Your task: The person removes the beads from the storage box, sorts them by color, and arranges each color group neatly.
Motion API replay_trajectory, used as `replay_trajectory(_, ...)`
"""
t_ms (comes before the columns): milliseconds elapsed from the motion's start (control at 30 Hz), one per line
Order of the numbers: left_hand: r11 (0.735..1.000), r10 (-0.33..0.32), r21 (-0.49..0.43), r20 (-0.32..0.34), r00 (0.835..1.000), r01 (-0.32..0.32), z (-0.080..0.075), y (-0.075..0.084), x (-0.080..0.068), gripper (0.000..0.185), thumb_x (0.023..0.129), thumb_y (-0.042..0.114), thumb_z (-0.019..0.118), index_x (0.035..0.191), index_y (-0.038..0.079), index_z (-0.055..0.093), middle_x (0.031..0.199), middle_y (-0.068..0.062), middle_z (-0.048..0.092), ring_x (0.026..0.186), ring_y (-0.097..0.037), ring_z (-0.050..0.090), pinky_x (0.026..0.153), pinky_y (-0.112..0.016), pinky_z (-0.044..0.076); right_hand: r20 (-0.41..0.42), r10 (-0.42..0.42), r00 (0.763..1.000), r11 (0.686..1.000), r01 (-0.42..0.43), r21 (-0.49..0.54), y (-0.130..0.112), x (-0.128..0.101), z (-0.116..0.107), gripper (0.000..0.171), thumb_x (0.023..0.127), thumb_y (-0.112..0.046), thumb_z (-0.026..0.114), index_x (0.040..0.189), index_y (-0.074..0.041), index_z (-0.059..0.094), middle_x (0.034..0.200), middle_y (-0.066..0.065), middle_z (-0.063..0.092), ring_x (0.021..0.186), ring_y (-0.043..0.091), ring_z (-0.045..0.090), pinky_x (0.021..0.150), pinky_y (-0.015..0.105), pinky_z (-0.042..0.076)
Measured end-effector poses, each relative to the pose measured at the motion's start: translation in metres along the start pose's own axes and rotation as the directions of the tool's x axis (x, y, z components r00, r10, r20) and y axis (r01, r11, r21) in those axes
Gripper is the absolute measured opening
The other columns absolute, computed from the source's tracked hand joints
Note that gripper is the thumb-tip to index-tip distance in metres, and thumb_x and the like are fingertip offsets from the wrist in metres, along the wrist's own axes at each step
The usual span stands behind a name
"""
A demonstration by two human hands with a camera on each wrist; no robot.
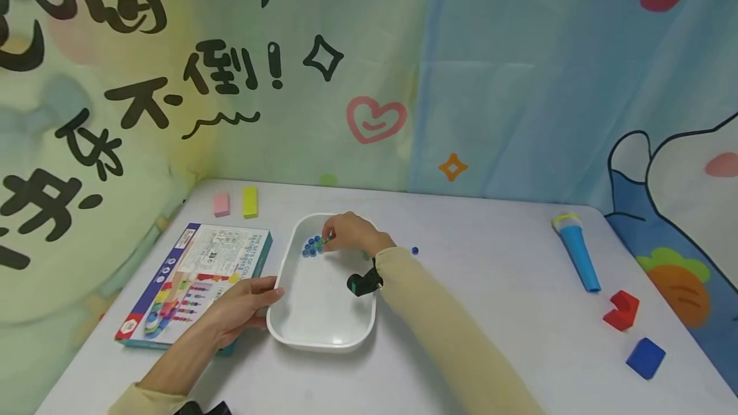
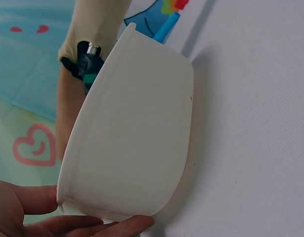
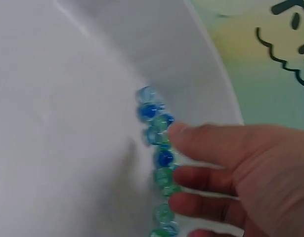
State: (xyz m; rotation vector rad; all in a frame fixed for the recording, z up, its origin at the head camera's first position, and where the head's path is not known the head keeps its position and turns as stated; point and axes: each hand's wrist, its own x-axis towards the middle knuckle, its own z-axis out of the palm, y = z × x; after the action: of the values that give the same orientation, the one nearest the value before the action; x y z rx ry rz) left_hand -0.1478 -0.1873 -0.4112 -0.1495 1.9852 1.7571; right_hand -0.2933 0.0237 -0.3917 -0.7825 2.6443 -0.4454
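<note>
My left hand (image 1: 250, 306) grips the left side of a white tray (image 1: 323, 332), thumb at the rim and fingers under it. The tray's outer wall (image 2: 127, 128) fills much of the left wrist view. Inside the tray, at its far end, lie several small round blue and green translucent beads (image 1: 312, 247). My right hand (image 1: 354, 234) reaches down into the tray, its fingertips right at the beads. In the right wrist view the thumb (image 3: 206, 138) touches a row of beads (image 3: 164, 176) along the tray wall, with the other fingers spread beside it.
A boxed toy set (image 1: 202, 280) lies left of the tray, with a pink block (image 1: 221, 204) and a yellow block (image 1: 250, 202) behind it. One blue bead (image 1: 415, 250) sits outside the tray. To the right are a toy microphone (image 1: 578, 252), a red block (image 1: 623, 310) and a blue block (image 1: 646, 358).
</note>
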Motion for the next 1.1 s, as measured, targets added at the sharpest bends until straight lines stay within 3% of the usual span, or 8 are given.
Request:
replay_trajectory(167,1.000,0.006,-0.001,0.001,1.000,-0.006,0.000,-0.001,0.001,0.052,0.100,0.015,0.051,0.144,-0.007,0.037,0.141,-0.026,0.047,0.104,-0.022,0.062,0.084,-0.041,0.058,-0.015,0.067,0.998,0.990,-0.068,-0.122,-0.005,0.002,0.008,0.030,0.086,-0.025,0.073,0.115,-0.019,0.068,0.119,-0.002,0.068,0.104,0.015,0.060,0.093,0.034,0.049)
replay_trajectory(400,1.000,0.022,-0.001,0.007,1.000,-0.022,0.000,-0.002,0.001,0.052,0.100,0.017,0.051,0.144,-0.008,0.037,0.139,-0.026,0.050,0.103,-0.020,0.063,0.083,-0.040,0.058,-0.051,0.035,0.998,0.974,-0.045,-0.223,-0.006,-0.001,0.013,0.016,0.085,-0.024,0.074,0.101,-0.024,0.075,0.114,-0.006,0.070,0.108,0.015,0.061,0.101,0.032,0.046)
replay_trajectory(500,0.999,0.033,-0.008,0.019,0.999,-0.033,0.000,-0.002,0.001,0.052,0.101,0.017,0.050,0.144,-0.009,0.036,0.137,-0.026,0.050,0.103,-0.020,0.063,0.083,-0.038,0.058,-0.059,0.023,0.998,0.976,-0.035,-0.217,-0.006,-0.002,0.016,0.017,0.084,-0.027,0.075,0.102,-0.026,0.075,0.114,-0.007,0.070,0.108,0.014,0.061,0.101,0.032,0.045)
replay_trajectory(733,0.999,0.040,-0.012,0.040,0.998,-0.040,0.000,-0.001,0.000,0.053,0.101,0.017,0.049,0.144,-0.010,0.035,0.139,-0.027,0.049,0.104,-0.019,0.062,0.083,-0.038,0.058,-0.045,-0.028,0.999,0.987,0.020,-0.162,-0.012,0.001,0.022,0.020,0.080,-0.027,0.079,0.099,-0.023,0.074,0.103,-0.005,0.070,0.090,0.012,0.055,0.088,0.029,0.048)
replay_trajectory(1100,0.999,0.037,-0.016,0.052,0.998,-0.036,-0.001,-0.001,0.000,0.053,0.101,0.017,0.049,0.145,-0.010,0.034,0.138,-0.027,0.050,0.102,-0.019,0.063,0.083,-0.038,0.058,-0.045,-0.070,0.997,0.986,0.062,-0.153,-0.025,0.003,0.030,0.016,0.082,-0.035,0.077,0.096,-0.028,0.075,0.088,-0.009,0.066,0.085,0.010,0.054,0.077,0.025,0.047)
